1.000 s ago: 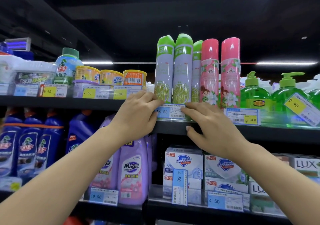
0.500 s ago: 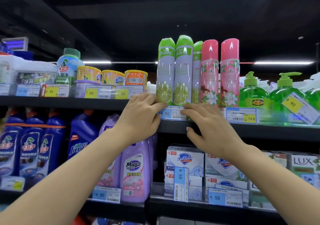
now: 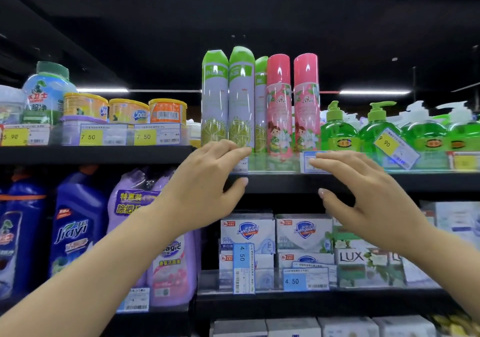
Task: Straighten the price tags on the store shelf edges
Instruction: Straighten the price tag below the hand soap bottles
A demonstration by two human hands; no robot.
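Before us, a black metal upper shelf (image 3: 285,182) carries green-capped lime spray cans (image 3: 228,97), pink floral spray cans (image 3: 292,102), green pump soap bottles (image 3: 337,131) and round yellow and orange tubs (image 3: 127,110), with a clear plastic strip along its front edge. On the black lower shelf (image 3: 311,303) we see stacked white soap boxes (image 3: 275,235), purple detergent bottles (image 3: 168,264) and blue cleaner bottles (image 3: 75,222).
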